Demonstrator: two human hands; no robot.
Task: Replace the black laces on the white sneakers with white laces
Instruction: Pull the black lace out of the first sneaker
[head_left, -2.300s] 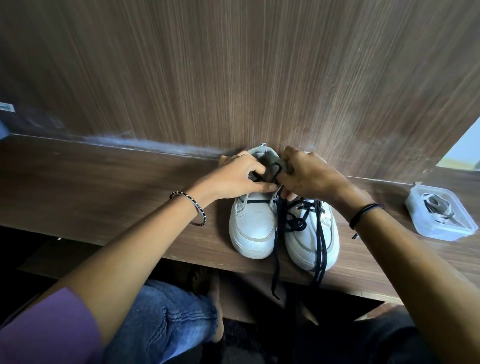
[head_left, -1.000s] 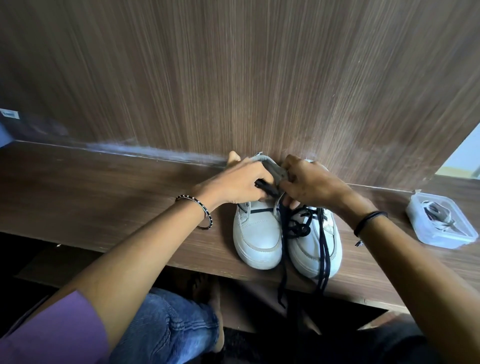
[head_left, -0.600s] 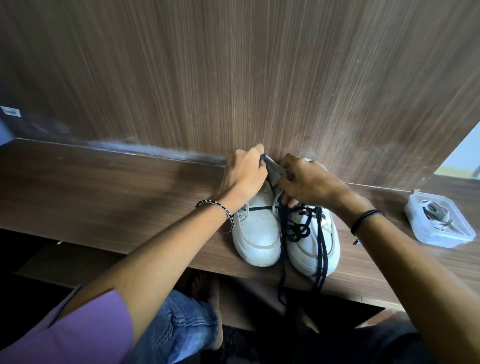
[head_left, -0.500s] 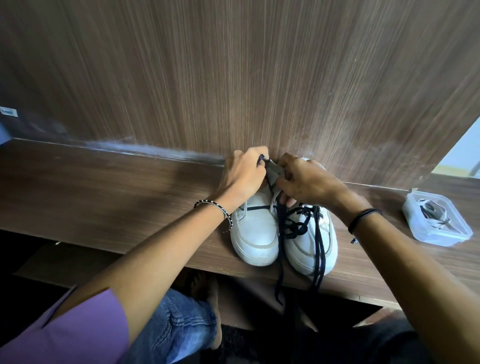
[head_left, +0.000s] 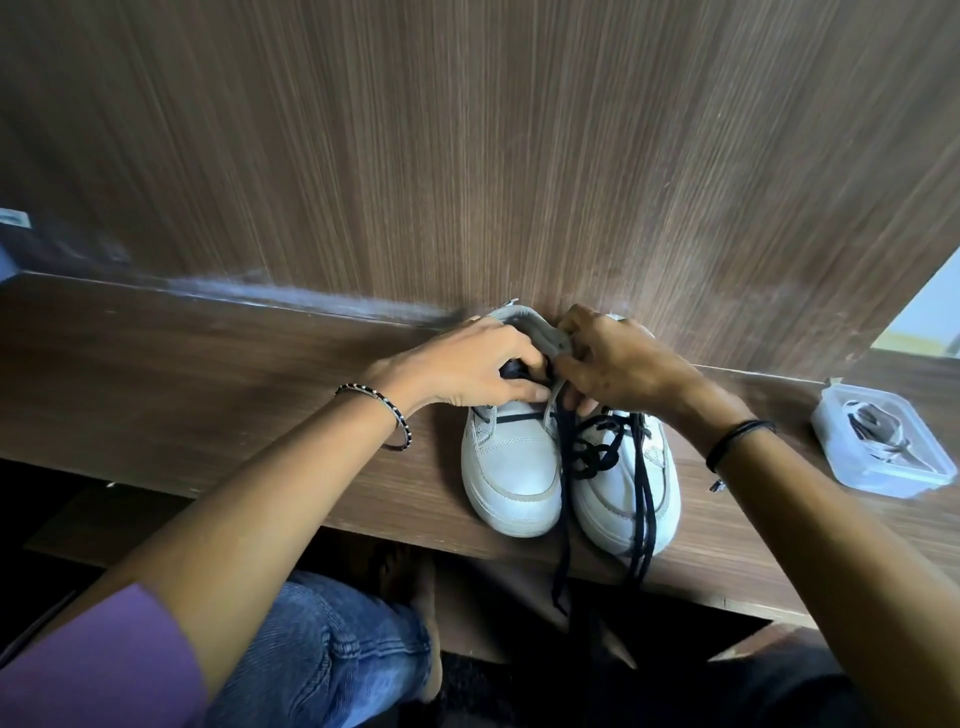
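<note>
While the white sneakers stand side by side on the counter (head_left: 208, 374), toes toward the person, the left hand (head_left: 467, 369) curls its fingers round a bunch of black lace (head_left: 514, 370) above the left sneaker (head_left: 514, 467) (one black bar crosses its eyelets), and the right hand (head_left: 618, 369) pinches that shoe's grey tongue (head_left: 535, 327). The right sneaker (head_left: 613, 493) carries a loose black tangle (head_left: 592, 452) whose ends hang over the counter edge. White laces (head_left: 872, 431) lie in a clear tub (head_left: 831, 447) well apart to the right.

Wood desk (head_left: 208, 374) w/ sneakers (head_left: 511, 467), plastic box (head_left: 883, 480).
</note>
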